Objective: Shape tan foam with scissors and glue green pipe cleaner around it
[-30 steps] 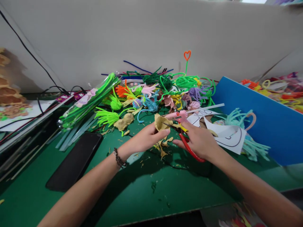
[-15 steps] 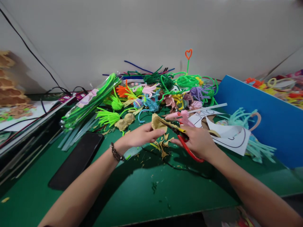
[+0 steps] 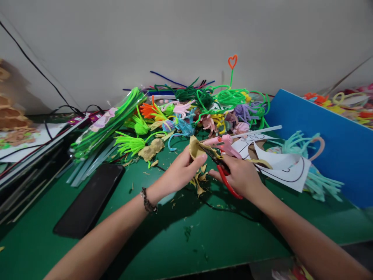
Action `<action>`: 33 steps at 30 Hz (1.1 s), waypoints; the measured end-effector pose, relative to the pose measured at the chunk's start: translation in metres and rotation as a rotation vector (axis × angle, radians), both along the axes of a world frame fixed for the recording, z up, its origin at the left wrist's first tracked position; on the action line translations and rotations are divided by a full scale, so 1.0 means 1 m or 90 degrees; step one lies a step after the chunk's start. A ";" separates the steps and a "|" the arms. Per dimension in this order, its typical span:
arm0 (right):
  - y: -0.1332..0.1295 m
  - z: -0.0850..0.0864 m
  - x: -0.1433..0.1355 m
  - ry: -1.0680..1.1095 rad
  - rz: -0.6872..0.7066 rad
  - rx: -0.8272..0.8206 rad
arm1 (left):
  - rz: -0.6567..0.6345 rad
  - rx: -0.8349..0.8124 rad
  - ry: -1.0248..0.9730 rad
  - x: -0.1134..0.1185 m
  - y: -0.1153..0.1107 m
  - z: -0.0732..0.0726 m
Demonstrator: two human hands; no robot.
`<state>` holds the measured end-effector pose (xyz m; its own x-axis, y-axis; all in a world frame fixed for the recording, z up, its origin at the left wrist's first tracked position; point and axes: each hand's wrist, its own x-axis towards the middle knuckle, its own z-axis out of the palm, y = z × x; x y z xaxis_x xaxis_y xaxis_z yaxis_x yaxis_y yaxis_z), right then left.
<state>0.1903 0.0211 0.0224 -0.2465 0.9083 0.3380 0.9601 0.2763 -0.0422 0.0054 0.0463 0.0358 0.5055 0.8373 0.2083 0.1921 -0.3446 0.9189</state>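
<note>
My left hand (image 3: 182,171) pinches a tan, cup-shaped piece of egg carton (image 3: 194,147) between thumb and fingers. In my right hand (image 3: 244,177) are scissors with red handles (image 3: 227,184), and their dark blades reach the rim of the carton piece. Torn tan scraps (image 3: 199,183) lie on the green table (image 3: 175,241) beneath both hands. Another tan carton piece (image 3: 151,149) rests to the left of my left hand. A pink glue gun (image 3: 225,142) with a clear glue stick lies just behind my right hand.
Colourful pipe-cleaner tassels (image 3: 186,124) pile up along the wall. A bag of green pipe cleaners (image 3: 107,124) and a black phone (image 3: 90,200) sit to the left. On the right are a drawn-on white paper (image 3: 287,177), pale turquoise tassels (image 3: 323,182) and a blue board (image 3: 329,151).
The carton piece has tilted and turned slightly in my left hand. The scissors have shifted a little left, staying at its edge. The whole view has moved slightly.
</note>
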 end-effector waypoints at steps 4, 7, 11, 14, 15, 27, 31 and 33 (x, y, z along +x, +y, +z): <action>-0.001 -0.001 0.000 -0.010 0.000 -0.033 | -0.052 -0.033 0.058 0.001 -0.003 0.002; -0.001 -0.001 0.001 -0.026 0.021 -0.023 | -0.101 -0.085 0.113 -0.003 -0.002 0.009; -0.001 -0.001 0.004 -0.028 0.076 -0.015 | -0.196 -0.191 0.151 -0.008 0.001 0.016; -0.001 -0.002 0.005 -0.015 0.111 0.004 | -0.243 -0.258 0.137 -0.011 0.002 0.018; -0.002 -0.002 0.006 -0.016 0.114 0.016 | -0.250 -0.269 0.138 -0.012 0.002 0.018; -0.003 0.001 0.003 -0.020 0.033 -0.117 | -0.179 -0.266 0.144 -0.009 0.009 0.014; -0.001 -0.001 0.002 0.024 -0.004 -0.123 | -0.099 -0.161 0.115 -0.006 0.003 0.011; 0.000 -0.002 0.002 0.049 -0.004 -0.114 | -0.080 -0.126 0.084 -0.005 0.001 0.008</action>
<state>0.1918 0.0212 0.0203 -0.2198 0.9573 0.1879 0.9541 0.2511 -0.1629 0.0002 0.0469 0.0438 0.6206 0.7837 -0.0278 0.2819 -0.1899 0.9405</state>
